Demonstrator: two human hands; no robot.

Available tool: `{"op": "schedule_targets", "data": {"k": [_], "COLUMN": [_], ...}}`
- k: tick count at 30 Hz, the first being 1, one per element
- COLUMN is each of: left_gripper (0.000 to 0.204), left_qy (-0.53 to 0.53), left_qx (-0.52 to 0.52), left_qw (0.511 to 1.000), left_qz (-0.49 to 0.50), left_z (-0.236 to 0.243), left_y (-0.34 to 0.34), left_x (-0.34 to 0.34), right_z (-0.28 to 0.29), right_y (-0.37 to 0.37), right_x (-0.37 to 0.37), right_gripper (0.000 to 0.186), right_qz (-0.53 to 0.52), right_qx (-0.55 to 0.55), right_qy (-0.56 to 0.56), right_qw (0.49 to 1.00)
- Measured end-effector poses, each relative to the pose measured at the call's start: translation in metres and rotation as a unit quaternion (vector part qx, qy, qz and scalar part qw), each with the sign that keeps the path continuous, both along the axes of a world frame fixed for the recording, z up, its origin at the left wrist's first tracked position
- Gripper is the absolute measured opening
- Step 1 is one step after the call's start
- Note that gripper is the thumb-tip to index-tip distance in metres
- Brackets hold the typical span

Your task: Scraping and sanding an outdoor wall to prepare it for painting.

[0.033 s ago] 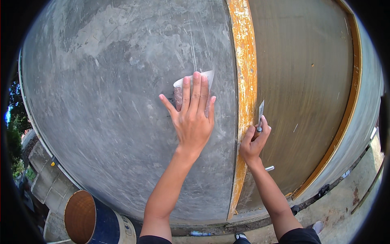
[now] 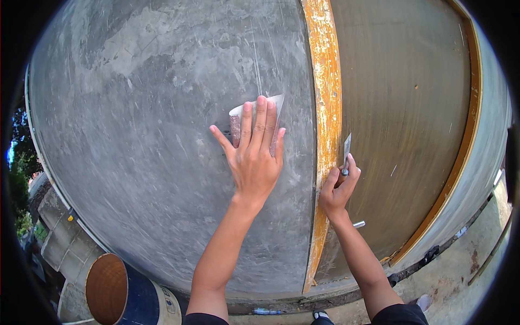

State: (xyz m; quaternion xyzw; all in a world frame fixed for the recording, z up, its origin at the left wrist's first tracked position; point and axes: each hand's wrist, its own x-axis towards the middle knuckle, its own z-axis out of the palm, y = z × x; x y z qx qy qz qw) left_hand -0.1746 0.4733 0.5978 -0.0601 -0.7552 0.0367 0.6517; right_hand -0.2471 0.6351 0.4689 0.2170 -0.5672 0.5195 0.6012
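My left hand (image 2: pixel 253 154) lies with stretched fingers over a folded piece of sandpaper (image 2: pixel 235 127), holding it flat against the grey plastered wall (image 2: pixel 162 162). Its pale backing shows above the fingertips and its reddish-brown grit at the sides. To the right, my right hand (image 2: pixel 339 188) is closed round a small putty knife (image 2: pixel 347 145) with its metal blade pointing up. That hand is beside the peeling orange-yellow wooden strip (image 2: pixel 325 97), in front of the brown panel (image 2: pixel 401 108). My fingers hide most of the knife's handle.
A blue bucket (image 2: pixel 142 295) with a brown inside stands at the lower left, near grey blocks (image 2: pixel 67 244). A short metal piece (image 2: pixel 359 223) shows beside my right forearm. A clear plastic bottle (image 2: pixel 267 311) lies at the wall's foot. Concrete ground (image 2: pixel 449 281) spreads at lower right.
My left hand and the sandpaper have slid very slightly to the left on the wall. The right hand with the putty knife stays in place.
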Motion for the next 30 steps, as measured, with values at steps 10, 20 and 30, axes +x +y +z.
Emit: {"op": "schedule_targets", "data": {"k": [10,20,30], "left_gripper": [0.053,0.051,0.051], "left_qy": [0.0,-0.01,-0.013], "left_qx": [-0.006,-0.034,-0.038], "left_qw": [0.999,0.997,0.997], "left_qz": [0.053,0.065,0.063], "left_z": [0.02,0.027,0.025], "left_y": [0.002,0.002,0.0], "left_x": [0.001,0.006,0.006], "right_z": [0.0,-0.002,-0.004], "right_y": [0.003,0.004,0.002], "right_x": [-0.001,-0.003,-0.006], "right_gripper": [0.049,0.049,0.05], "right_qz": [-0.02,-0.033,-0.011], "right_qx": [0.009,0.022,0.019], "right_qy": [0.002,-0.003,-0.01], "right_qw": [1.0,0.999,1.0]}}
